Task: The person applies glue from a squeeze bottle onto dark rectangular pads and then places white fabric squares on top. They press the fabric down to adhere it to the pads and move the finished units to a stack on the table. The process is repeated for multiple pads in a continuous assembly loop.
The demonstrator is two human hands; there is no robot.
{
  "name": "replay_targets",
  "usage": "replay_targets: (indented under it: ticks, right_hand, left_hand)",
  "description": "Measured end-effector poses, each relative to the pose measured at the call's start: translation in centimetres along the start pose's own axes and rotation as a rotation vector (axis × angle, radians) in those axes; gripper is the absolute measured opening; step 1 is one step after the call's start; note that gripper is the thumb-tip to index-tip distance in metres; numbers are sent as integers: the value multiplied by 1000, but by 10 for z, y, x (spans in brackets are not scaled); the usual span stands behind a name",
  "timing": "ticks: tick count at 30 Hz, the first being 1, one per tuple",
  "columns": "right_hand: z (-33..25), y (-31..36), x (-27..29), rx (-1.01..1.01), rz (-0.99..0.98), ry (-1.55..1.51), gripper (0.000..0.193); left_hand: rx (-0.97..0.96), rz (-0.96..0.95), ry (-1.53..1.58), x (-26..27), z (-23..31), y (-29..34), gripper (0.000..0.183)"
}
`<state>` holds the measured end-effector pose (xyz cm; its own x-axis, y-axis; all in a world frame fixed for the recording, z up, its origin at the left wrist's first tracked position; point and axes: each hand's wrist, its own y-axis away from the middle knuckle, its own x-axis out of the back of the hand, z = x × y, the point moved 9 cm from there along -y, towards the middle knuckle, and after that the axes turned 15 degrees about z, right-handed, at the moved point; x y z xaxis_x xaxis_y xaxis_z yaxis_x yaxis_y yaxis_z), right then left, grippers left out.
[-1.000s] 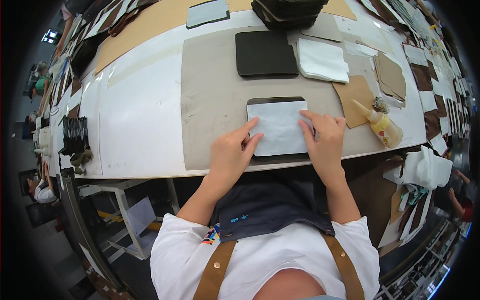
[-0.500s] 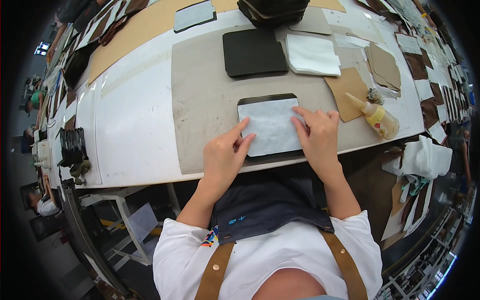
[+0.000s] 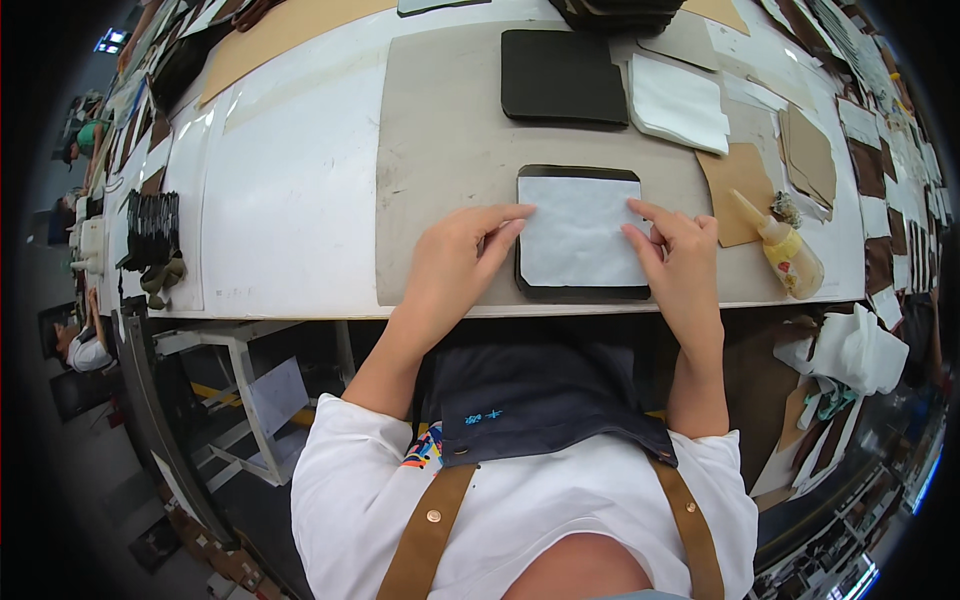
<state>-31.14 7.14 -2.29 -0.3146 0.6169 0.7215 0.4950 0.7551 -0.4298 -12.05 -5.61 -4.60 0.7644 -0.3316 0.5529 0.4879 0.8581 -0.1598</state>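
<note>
A white sheet [image 3: 580, 235] lies flat on a black rounded-corner panel [image 3: 575, 172] near the table's front edge. Dark strips of the panel show above and below the sheet. My left hand [image 3: 455, 258] is at the sheet's left edge, index finger stretched onto it and thumb apart, near the edge. On the opposite side, my right hand [image 3: 683, 262] touches the sheet's right edge with index finger and thumb spread. Neither hand lifts anything. Beyond them lie a black panel stack [image 3: 563, 78] and a pile of white sheets [image 3: 678, 102].
A yellowish squeeze bottle [image 3: 790, 258] lies tilted at right, over tan card [image 3: 738, 190]. More cut card pieces [image 3: 806, 155] are behind it. Dark stacked pieces [image 3: 625, 12] stand at the back. Black looped pieces [image 3: 152, 232] sit at the table's left end. White bags [image 3: 850, 350] hang low right.
The view has shifted, so the table things appear farther up and right. My left thumb has drawn back from the sheet toward its edge. The right hand keeps much the same pose.
</note>
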Motion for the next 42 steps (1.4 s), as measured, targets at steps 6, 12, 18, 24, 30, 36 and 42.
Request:
replay_targets:
  ticks: [6,12,18,24,30,36,42]
  right_hand:
    - [-4,1,-1,14,-7,18,25]
    - [-8,1,-1,33,-4,33,28]
    - [-9,2,-1,53,-30,57,32]
    - [-8,3,1,63,-79,53,38]
    - [-11,6,1,101,-73,69,43]
    - [-19,9,-1,159,-34,154,48]
    - [-9,9,5,99,-45,111,51]
  left_hand:
    - [-177,47,-160,0,17,4,30]
    - [-292,82,-237,-1,22,9,41]
    - [-316,70,-245,-1,21,8,42]
    - [-317,27,-209,0,19,4,39]
    - [-301,19,-216,0,15,3,39]
    - [-349,129,-394,-8,33,20,57]
    - [-334,92,-417,-6,29,17,60]
